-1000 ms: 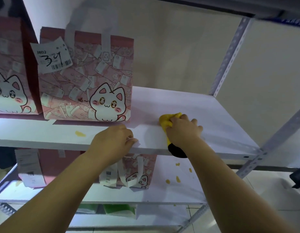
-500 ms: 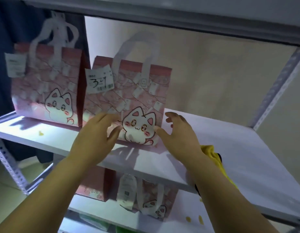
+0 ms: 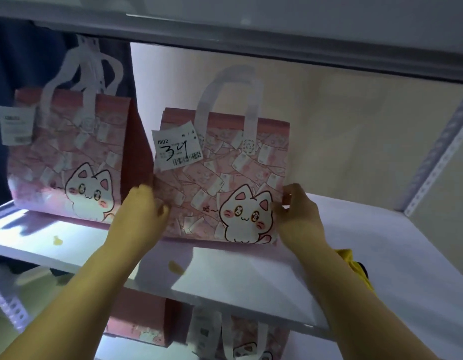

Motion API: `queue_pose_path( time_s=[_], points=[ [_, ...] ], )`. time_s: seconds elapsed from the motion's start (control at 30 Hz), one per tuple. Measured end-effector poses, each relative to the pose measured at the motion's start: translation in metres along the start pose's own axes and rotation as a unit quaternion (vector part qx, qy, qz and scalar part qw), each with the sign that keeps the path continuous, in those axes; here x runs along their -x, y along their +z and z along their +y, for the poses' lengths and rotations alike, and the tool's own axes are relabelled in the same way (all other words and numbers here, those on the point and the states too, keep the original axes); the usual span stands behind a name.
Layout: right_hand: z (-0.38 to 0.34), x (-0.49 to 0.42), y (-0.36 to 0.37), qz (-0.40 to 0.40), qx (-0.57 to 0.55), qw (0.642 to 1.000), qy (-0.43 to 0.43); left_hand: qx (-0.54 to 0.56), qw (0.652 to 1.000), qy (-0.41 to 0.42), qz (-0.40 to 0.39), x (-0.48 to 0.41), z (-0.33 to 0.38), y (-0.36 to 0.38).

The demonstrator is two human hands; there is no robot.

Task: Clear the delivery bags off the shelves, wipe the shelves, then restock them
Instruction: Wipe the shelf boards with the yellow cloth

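Note:
A pink cat-print delivery bag (image 3: 220, 178) with a label marked 34 stands upright on the white shelf (image 3: 238, 281). My left hand (image 3: 144, 214) grips its lower left edge and my right hand (image 3: 298, 216) grips its lower right edge. A second pink cat bag (image 3: 66, 157) stands to its left on the same shelf. The yellow cloth (image 3: 355, 266) lies on the shelf behind my right forearm, partly hidden.
Yellow stains (image 3: 177, 267) mark the shelf front, another stain (image 3: 57, 240) at left. More pink bags (image 3: 240, 339) stand on the lower shelf. The shelf above (image 3: 251, 29) hangs low overhead. A perforated metal upright (image 3: 438, 157) stands at right.
My right hand left the yellow cloth on the shelf. Both hands reached up to bag 34 and now grip its two sides. The view tilted up and left.

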State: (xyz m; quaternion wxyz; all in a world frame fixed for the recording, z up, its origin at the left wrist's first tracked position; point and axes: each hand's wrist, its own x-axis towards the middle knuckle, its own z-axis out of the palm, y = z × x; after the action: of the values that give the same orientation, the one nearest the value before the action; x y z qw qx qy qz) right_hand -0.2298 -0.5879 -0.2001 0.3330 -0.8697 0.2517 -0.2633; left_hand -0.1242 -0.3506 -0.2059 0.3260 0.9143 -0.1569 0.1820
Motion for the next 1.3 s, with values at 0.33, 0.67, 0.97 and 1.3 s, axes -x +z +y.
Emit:
queue_pose_path(
  time_s=[0.33, 0.67, 0.97, 1.3],
  points=[
    [0.035, -0.025, -0.048, 0.145, 0.001, 0.989, 0.039, 0.151, 0.981, 0.081, -0.089, -0.043, 0.062, 0.048],
    [0.092, -0.028, -0.092, 0.201, 0.014, 0.974, 0.100, 0.192, 0.957, 0.172, -0.133, -0.038, 0.123, 0.100],
    [0.111, -0.024, -0.104, 0.178, 0.023, 0.976, 0.122, 0.200, 0.953, 0.171, -0.150, -0.028, 0.127, 0.114],
    [0.065, 0.000, -0.106, 0.208, 0.004, 0.977, -0.045, 0.147, 0.976, 0.114, -0.110, -0.009, 0.108, 0.083]
  ],
)
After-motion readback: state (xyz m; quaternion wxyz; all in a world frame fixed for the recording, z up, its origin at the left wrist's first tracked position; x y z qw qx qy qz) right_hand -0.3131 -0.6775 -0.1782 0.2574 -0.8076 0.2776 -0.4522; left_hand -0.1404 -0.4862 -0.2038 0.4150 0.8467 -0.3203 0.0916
